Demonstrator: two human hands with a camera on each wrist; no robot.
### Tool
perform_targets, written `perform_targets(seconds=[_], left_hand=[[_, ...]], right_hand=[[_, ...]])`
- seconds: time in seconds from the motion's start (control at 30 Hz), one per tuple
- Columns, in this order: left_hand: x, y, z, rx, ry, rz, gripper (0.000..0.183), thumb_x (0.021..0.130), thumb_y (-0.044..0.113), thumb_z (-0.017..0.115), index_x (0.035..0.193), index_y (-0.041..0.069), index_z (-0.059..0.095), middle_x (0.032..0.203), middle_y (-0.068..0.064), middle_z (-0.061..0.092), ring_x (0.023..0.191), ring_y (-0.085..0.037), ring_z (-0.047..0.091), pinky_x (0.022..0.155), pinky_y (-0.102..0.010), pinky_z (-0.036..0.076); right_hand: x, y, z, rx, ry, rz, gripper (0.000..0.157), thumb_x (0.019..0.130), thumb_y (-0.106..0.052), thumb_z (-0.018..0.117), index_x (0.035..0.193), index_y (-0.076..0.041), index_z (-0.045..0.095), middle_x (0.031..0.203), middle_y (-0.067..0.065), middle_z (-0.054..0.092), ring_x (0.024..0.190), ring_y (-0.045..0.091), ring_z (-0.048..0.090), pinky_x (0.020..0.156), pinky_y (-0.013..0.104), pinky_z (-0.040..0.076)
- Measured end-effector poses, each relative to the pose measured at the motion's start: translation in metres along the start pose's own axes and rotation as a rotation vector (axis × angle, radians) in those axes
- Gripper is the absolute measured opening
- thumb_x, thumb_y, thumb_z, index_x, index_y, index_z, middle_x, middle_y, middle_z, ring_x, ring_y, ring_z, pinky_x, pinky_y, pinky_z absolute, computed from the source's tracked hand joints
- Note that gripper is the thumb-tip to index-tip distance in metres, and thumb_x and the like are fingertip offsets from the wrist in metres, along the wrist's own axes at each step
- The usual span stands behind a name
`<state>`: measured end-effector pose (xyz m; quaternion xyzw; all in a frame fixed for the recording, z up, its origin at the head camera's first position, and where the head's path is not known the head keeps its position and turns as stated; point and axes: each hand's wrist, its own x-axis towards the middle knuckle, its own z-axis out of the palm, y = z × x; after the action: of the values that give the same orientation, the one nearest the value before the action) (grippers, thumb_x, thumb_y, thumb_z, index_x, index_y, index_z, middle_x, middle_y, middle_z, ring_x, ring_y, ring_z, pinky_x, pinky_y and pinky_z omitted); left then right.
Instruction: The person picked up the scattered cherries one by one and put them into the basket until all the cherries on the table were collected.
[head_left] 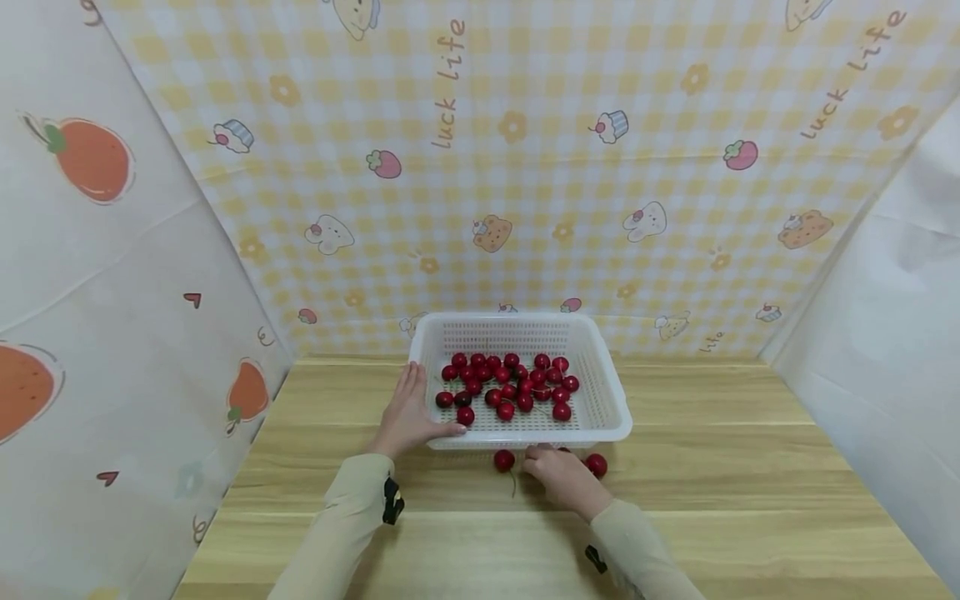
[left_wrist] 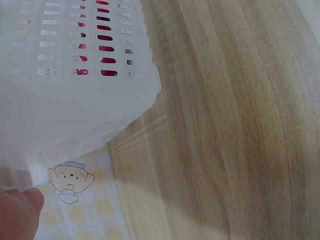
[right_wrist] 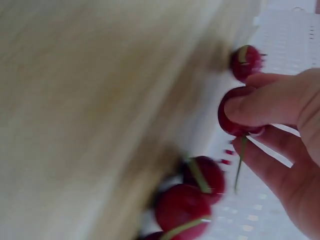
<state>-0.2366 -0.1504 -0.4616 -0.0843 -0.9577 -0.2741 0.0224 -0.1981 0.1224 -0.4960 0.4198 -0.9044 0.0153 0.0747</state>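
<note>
A white plastic basket (head_left: 525,436) with slotted walls holds many red cherries (head_left: 506,412). At its front left corner, my left hand (head_left: 408,417) grips the rim, fingers along the left side and thumb over the front edge. Just in front of the basket, my right hand (head_left: 566,479) pinches a cherry (right_wrist: 227,126) between thumb and fingers, its green stem hanging free. Another cherry (head_left: 504,460) with a stem lies left of that hand. To its right is a further cherry (head_left: 596,465), and one beside it is partly hidden by the hand.
The basket stands on a wood-grain table (head_left: 720,467), near a checked yellow and white cloth (head_left: 555,183) hanging at the back. White cloth walls with printed fruit (head_left: 93,158) close off the left side; a plain white one (head_left: 892,292) stands on the right.
</note>
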Motion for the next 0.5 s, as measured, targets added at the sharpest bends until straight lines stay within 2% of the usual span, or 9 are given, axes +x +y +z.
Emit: perform_targets(seconds=[0.13, 0.23, 0.37, 0.43, 0.5], left_hand=[[0.000, 0.000, 0.000, -0.012, -0.001, 0.000, 0.131, 0.052, 0.071, 0.069, 0.141, -0.006, 0.010, 0.149, -0.021, 0.002, 0.138, -0.033, 0.000, 0.111, -0.043, 0.010], [-0.001, 0.000, -0.001, -0.009, 0.004, -0.002, 0.131, 0.052, 0.070, 0.069, 0.141, -0.006, 0.011, 0.149, -0.021, 0.002, 0.138, -0.033, 0.000, 0.111, -0.043, 0.011], [-0.001, 0.001, -0.001, -0.021, 0.026, 0.010, 0.131, 0.052, 0.069, 0.070, 0.141, -0.007, 0.012, 0.149, -0.023, 0.004, 0.138, -0.034, 0.001, 0.110, -0.045, 0.013], [-0.001, 0.001, 0.000, -0.030, 0.034, 0.018, 0.130, 0.052, 0.068, 0.071, 0.140, -0.008, 0.013, 0.148, -0.024, 0.005, 0.137, -0.034, 0.002, 0.110, -0.046, 0.013], [-0.002, 0.001, 0.001, -0.030, 0.034, 0.019, 0.130, 0.052, 0.067, 0.072, 0.140, -0.009, 0.014, 0.148, -0.024, 0.005, 0.138, -0.033, 0.001, 0.110, -0.046, 0.012]], right_hand=[[-0.003, -0.007, -0.019, 0.067, 0.003, -0.049, 0.019, 0.071, 0.003, 0.069, 0.080, -0.012, 0.066, 0.077, -0.005, 0.057, 0.066, 0.005, 0.050, 0.054, 0.014, 0.044], [-0.002, -0.011, -0.042, 0.162, -0.005, -0.096, 0.020, 0.071, 0.004, 0.068, 0.077, -0.014, 0.063, 0.072, -0.008, 0.050, 0.062, 0.003, 0.042, 0.051, 0.012, 0.037], [0.003, -0.003, -0.081, 0.301, 0.013, -0.124, 0.025, 0.069, 0.004, 0.067, 0.085, -0.014, 0.065, 0.080, -0.006, 0.055, 0.072, 0.004, 0.050, 0.062, 0.014, 0.045], [0.009, 0.009, -0.098, 0.349, 0.038, -0.122, 0.027, 0.070, 0.004, 0.067, 0.093, -0.011, 0.066, 0.090, -0.002, 0.060, 0.082, 0.008, 0.055, 0.071, 0.018, 0.049], [0.017, 0.025, -0.112, 0.382, 0.052, -0.099, 0.028, 0.071, 0.004, 0.067, 0.097, -0.008, 0.066, 0.095, 0.002, 0.061, 0.087, 0.013, 0.057, 0.075, 0.022, 0.050]])
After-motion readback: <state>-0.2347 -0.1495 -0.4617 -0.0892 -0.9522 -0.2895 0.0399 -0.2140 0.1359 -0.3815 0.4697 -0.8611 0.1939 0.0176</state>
